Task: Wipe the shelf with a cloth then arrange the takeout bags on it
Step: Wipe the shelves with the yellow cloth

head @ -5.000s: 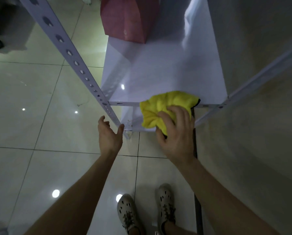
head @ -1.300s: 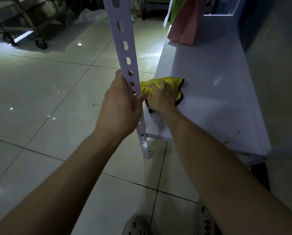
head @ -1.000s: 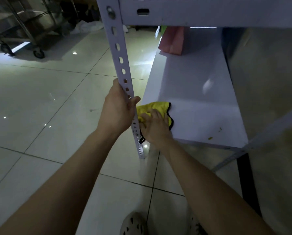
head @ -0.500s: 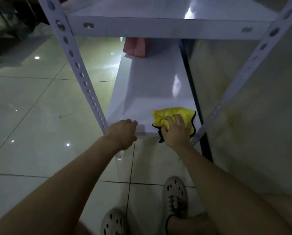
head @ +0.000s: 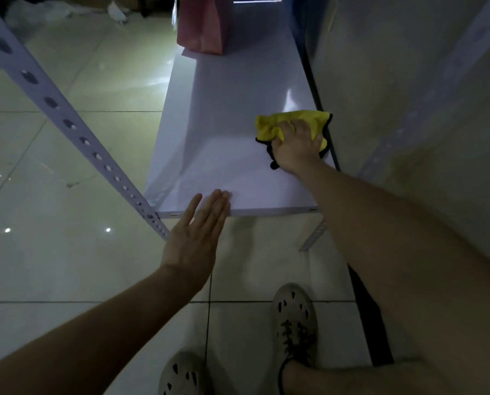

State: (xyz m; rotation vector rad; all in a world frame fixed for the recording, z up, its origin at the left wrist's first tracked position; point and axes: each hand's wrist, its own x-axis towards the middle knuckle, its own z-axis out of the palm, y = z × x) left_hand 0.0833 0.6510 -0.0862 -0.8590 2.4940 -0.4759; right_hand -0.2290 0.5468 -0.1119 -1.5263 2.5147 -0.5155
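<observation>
White shelf (head: 223,109), pink takeout bag (head: 202,24) upright at its far end, contents hidden, left hand (head: 194,243) flat, fingers straight, tips at the front edge, right hand (head: 296,146) curled over yellow cloth (head: 269,125), pressing it near the shelf's right edge

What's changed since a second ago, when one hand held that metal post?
The left hand let go of the perforated post and is flat, open, by the front edge of the shelf. The right hand swept the yellow cloth from the post side to the right edge. It still grips the cloth; the pink bag stays at the far end.
</observation>
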